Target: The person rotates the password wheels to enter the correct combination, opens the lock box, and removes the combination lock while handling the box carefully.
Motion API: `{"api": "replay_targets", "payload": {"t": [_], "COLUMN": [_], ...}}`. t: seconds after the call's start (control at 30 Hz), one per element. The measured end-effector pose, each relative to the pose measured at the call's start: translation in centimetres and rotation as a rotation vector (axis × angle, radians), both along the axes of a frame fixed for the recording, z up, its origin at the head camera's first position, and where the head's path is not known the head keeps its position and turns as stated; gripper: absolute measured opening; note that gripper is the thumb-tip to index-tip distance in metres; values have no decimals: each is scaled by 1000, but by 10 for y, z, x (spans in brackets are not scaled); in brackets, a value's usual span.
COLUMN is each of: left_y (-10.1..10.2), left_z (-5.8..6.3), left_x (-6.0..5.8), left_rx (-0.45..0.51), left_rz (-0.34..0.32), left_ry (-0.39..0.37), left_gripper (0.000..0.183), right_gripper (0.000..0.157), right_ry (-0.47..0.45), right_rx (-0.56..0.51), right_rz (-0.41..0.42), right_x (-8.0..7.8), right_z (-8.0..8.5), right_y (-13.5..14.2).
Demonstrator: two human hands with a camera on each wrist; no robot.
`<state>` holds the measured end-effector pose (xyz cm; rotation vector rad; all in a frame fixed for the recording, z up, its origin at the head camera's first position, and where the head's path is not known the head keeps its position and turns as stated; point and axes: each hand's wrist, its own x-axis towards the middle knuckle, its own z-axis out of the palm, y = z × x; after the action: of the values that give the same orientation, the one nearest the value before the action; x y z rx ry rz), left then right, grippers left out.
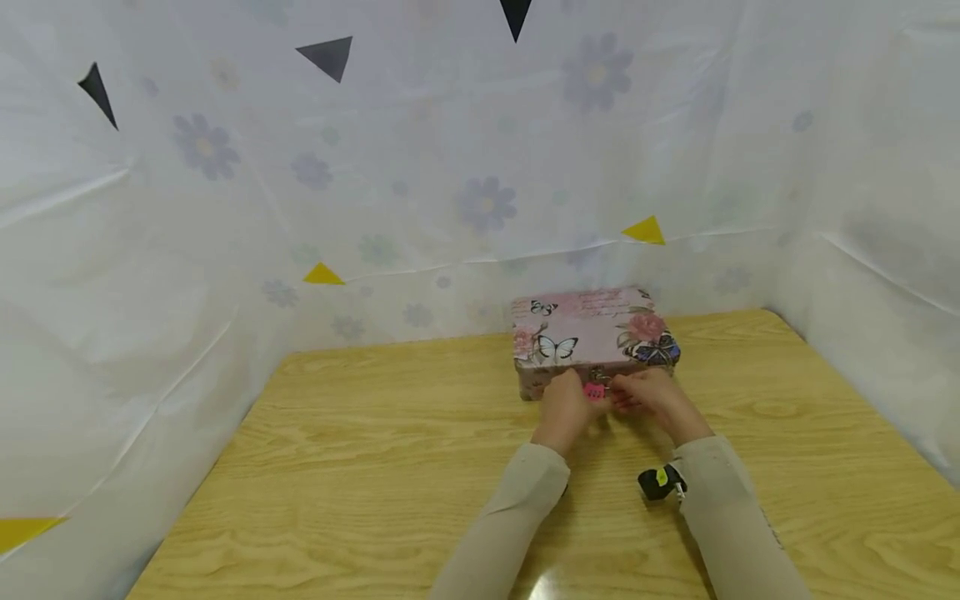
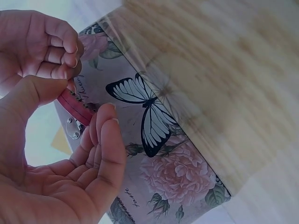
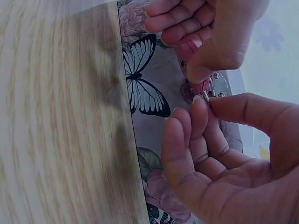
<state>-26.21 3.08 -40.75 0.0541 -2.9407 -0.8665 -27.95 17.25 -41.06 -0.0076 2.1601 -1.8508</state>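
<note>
A pink combination padlock (image 1: 595, 390) hangs at the front latch of a pink box (image 1: 592, 325) printed with butterflies and roses; the lid is down. My left hand (image 1: 566, 408) grips the padlock's body between thumb and fingers. In the left wrist view, small dials line one edge of the red padlock (image 2: 77, 106), and the latch's metal plate (image 2: 73, 128) shows beside it. On the other side, my right hand (image 3: 233, 154) pinches the padlock's metal shackle (image 3: 205, 96) between thumb and index finger. Fingers hide part of the shackle, so I cannot tell whether it is fastened.
The box stands near the back of a wood-grain table (image 1: 390, 450), close to a flowered white curtain (image 1: 420, 167). A small black object with a yellow mark (image 1: 658, 482) is beside my right sleeve. Yellow triangles (image 1: 322, 274) mark the curtain.
</note>
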Motion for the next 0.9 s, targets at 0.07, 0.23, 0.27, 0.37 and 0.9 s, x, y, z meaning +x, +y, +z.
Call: {"api": "replay_targets", "payload": {"t": [0.07,0.23,0.27,0.37,0.9], "left_y": [0,-2,-3,-7,-19], "left_z": [-1,-1,-2,-3,2], "left_x": [1,2,2,3,7], "left_rx": [-10,-15,-7,17,1], "left_rz": [-9,-59,-75,-130,-304], "left_ry": [4,21,30,55,87], "left_gripper": [42,42,42,39,29], "right_gripper": [27,27,27,28,29], "right_ry": [4,7,7,13,101], "right_rx": [-7,-18,-16,3,74], "right_rz": [12,48,55,83,259], "right_x": [1,2,2,2,-2], "right_z": [1,3,3,4,1], "right_y": [1,4,5,7,17]}}
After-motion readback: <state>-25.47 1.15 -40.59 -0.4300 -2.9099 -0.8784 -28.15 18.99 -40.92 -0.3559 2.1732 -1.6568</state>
